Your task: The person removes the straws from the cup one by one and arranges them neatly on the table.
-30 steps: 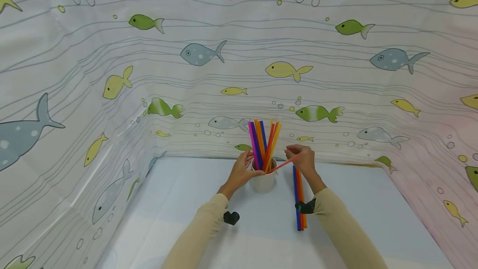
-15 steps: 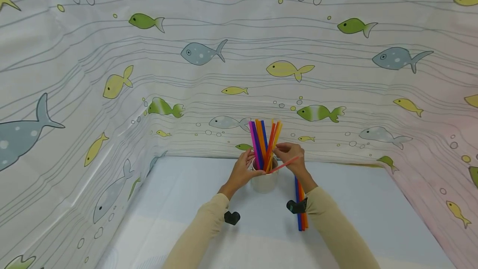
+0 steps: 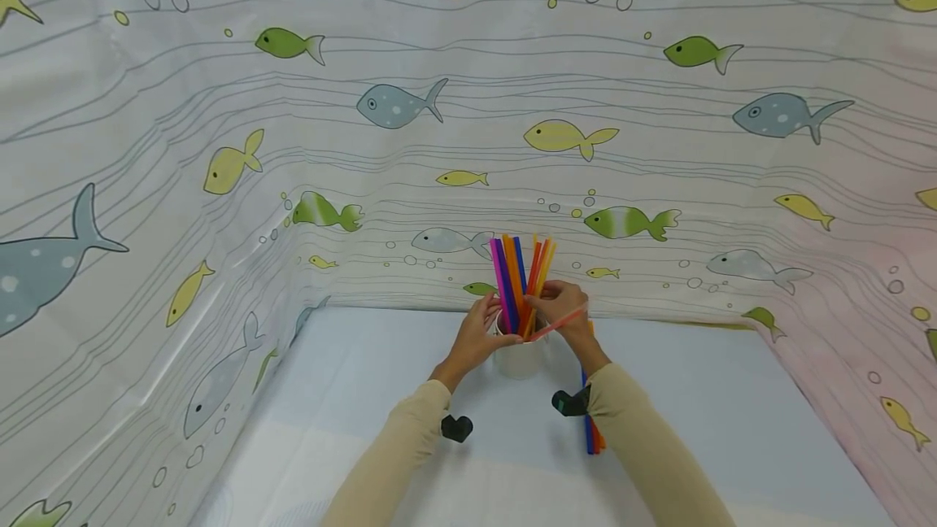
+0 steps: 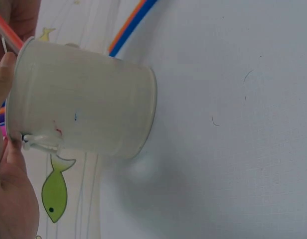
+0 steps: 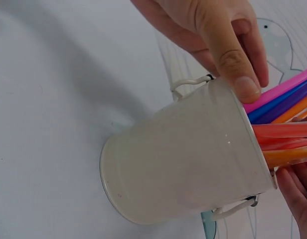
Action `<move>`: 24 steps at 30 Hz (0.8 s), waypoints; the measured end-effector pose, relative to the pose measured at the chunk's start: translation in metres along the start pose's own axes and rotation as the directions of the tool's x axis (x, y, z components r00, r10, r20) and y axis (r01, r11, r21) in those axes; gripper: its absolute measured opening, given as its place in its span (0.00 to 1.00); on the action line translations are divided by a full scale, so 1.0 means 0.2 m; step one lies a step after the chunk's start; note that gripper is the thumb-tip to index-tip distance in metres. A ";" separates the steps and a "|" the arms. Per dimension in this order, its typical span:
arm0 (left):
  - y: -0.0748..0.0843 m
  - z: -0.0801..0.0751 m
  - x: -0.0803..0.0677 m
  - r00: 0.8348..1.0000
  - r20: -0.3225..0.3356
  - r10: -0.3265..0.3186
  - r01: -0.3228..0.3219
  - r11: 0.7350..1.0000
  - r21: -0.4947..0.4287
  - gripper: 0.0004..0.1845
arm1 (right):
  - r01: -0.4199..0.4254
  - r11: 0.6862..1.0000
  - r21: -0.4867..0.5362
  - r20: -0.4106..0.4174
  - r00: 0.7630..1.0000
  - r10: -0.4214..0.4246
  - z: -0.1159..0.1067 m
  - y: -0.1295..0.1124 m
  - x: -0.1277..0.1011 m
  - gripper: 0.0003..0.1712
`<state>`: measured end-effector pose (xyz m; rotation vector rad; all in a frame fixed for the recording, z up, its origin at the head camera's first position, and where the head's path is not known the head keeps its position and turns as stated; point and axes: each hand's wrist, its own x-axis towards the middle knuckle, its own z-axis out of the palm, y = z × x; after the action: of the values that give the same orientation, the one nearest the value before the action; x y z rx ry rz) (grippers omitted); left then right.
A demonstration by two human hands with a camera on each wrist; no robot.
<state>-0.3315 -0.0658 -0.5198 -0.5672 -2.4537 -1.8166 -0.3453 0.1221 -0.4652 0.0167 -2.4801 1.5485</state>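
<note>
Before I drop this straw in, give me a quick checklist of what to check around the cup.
1. White cup upright on the table: ok.
2. Left hand holds the cup rim: ok.
3. Right hand pinches the salmon straw: ok.
4. Its lower end at the cup mouth: ok.
5. Room left among the standing straws: cannot tell.
6. Loose straws lie on the table, apart from the cup: ok.

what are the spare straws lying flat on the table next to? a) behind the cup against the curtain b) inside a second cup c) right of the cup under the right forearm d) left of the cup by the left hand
c: the loose blue and orange straws lie flat on the table to the right of the white cup, partly hidden by the right forearm.
</note>
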 end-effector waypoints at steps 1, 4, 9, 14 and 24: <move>0.01 0.00 0.00 1.000 -0.001 -0.001 0.001 1.000 -0.004 0.53 | -0.007 1.000 -0.012 -0.002 1.000 0.007 0.01 0.00 0.00 0.28; 0.07 -0.01 -0.02 1.000 0.006 0.004 -0.004 1.000 -0.019 0.52 | -0.021 0.999 -0.027 -0.014 1.000 0.021 0.03 0.00 0.00 0.26; 0.17 -0.04 -0.06 1.000 0.025 0.015 -0.014 0.999 -0.031 0.49 | -0.004 0.999 -0.037 -0.029 1.000 0.003 0.05 0.01 0.02 0.22; 0.19 -0.04 -0.06 0.999 0.031 0.021 -0.020 0.999 -0.036 0.49 | 0.009 0.998 -0.061 -0.037 0.999 -0.011 0.04 0.00 0.02 0.18; -0.02 0.00 0.01 1.000 -0.001 0.017 -0.017 1.000 -0.006 0.54 | -0.013 0.994 -0.108 -0.058 0.998 0.007 0.03 -0.03 -0.02 0.22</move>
<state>-0.3338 -0.0669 -0.5225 -0.5852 -2.4360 -1.8182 -0.3420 0.1149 -0.4634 -0.0571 -2.5192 1.3955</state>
